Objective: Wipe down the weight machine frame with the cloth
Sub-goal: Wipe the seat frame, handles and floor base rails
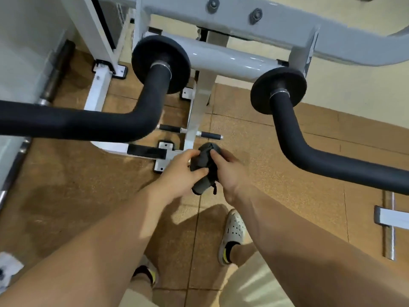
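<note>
Cloth: the dark grey cloth [204,167] is bunched into a tight wad and held in the air between both hands, over the floor and in front of the machine's base. It touches no part of the machine.
Left hand: the left hand [179,173] grips the wad from its side, fingers [190,154] curled over the top and thumb pressed in lower down, clamped on the fabric.
Right hand: the right hand [228,171] grips the other side, its fingers wrapped round the cloth.
Why held so: the two-handed hold looks like folding or gathering the cloth into a firm pad before wiping.
Frame: the grey cross tube [228,60] and the white upright post [199,111] stand ahead of and beyond the hands, well apart from the cloth.
Handles: black padded bars, one on the left [77,122] and one on the right [332,160], reach toward the person on either side of the hands, each ending in a foam disc at the cross tube.
Floor: brown tiles [276,156], with a white perforated shoe [233,233] below the right forearm.
Stage: wiping appears not yet begun from this position.
</note>
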